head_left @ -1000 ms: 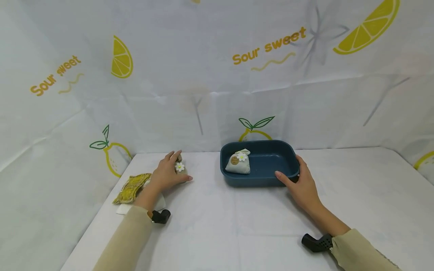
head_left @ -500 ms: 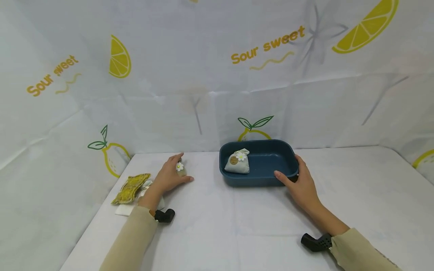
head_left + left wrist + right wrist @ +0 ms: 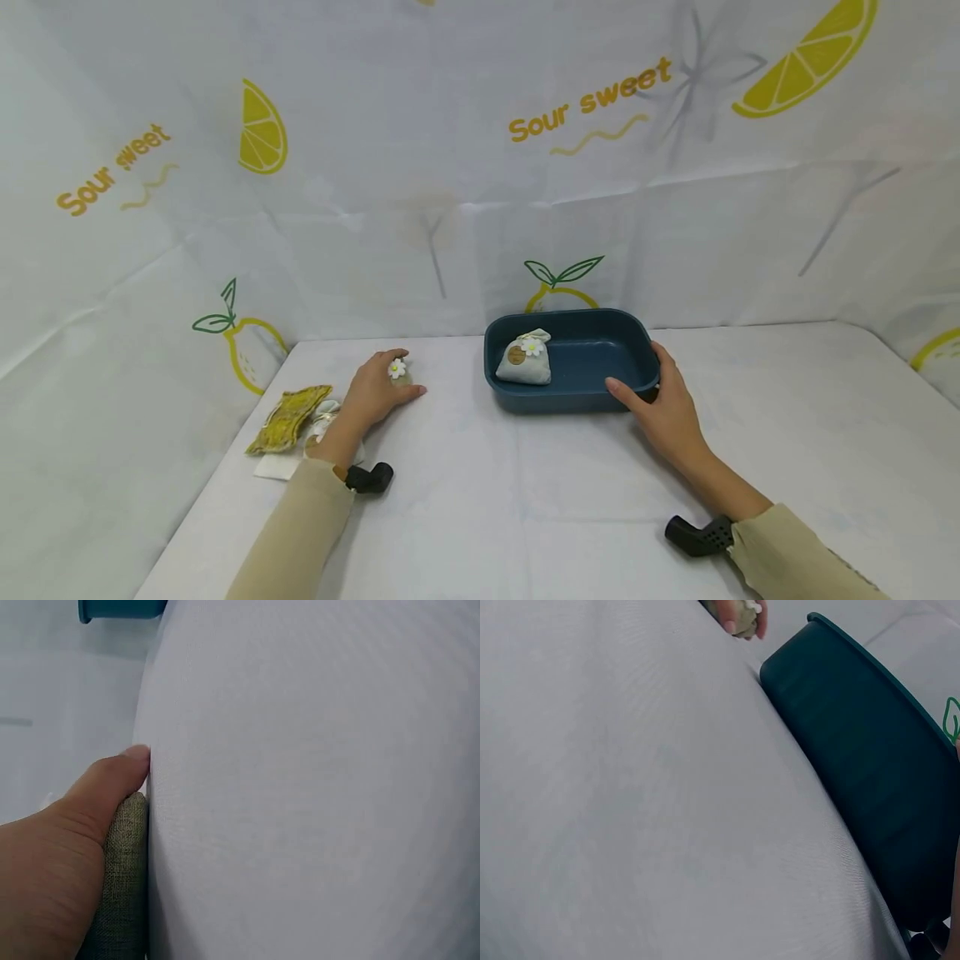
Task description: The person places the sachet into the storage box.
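Left hand (image 3: pixel 372 392), beyond a yellow sachet (image 3: pixel 288 419) and partly hidden white sachet (image 3: pixel 322 423) at the desk's (image 3: pixel 480 517) left edge, curls thumb and fingers round a green sachet (image 3: pixel 402 382) near the far left corner. Right hand (image 3: pixel 667 408) grips a blue tray's (image 3: pixel 592 367) right end by the far edge; a pale sachet (image 3: pixel 525 367) lies inside, left. Likely fault: shallow hold, green sachet slipping. Count: one tray; one yellow, green and pale sachet each; at least one white.
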